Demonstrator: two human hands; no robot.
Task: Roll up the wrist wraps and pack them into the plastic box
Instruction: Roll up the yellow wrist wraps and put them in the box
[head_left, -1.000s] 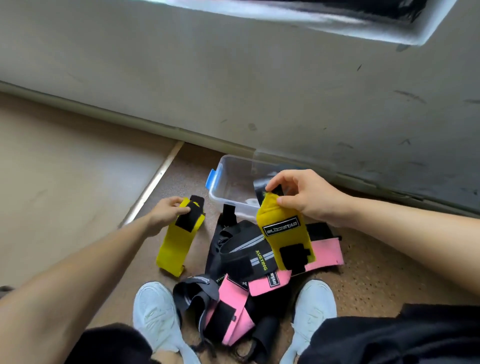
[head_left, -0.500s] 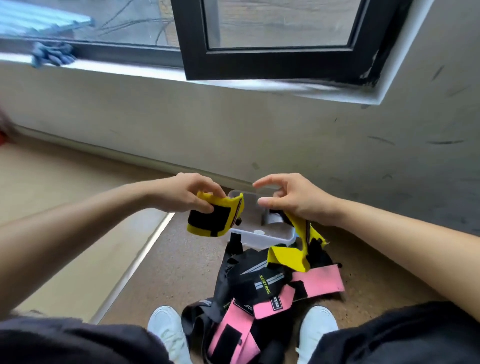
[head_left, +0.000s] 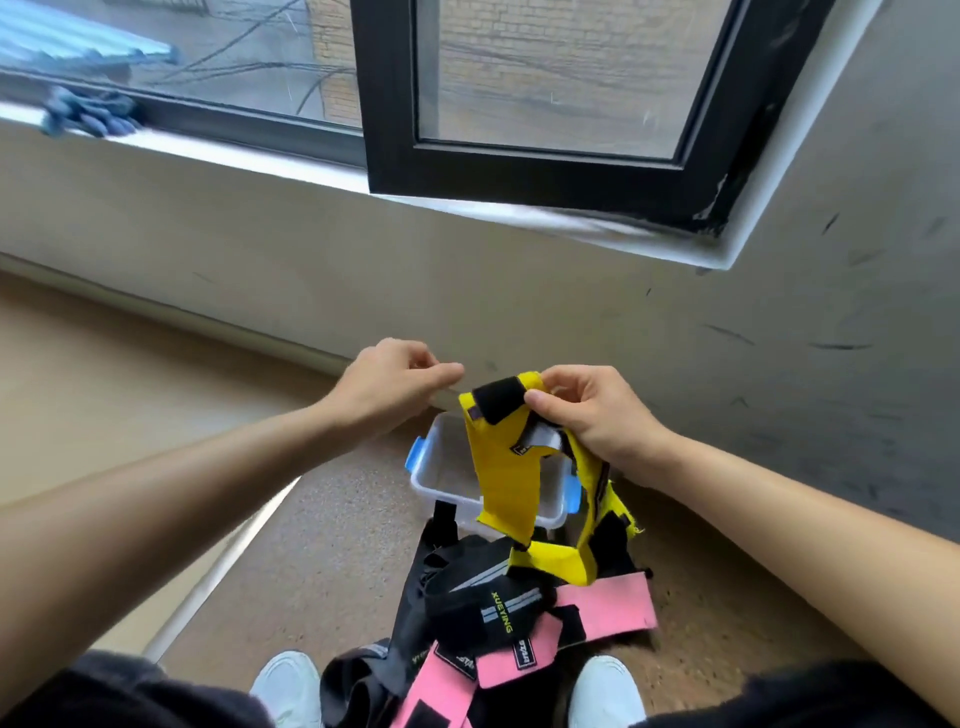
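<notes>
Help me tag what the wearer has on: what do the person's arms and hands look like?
The left forearm and right forearm are bare as far as the frame shows, with no sleeves in view. The left hand and right hand wear no gloves; no watch, ring or wristband is visible. Black clothing covers the lap, beside white shoes.
</notes>
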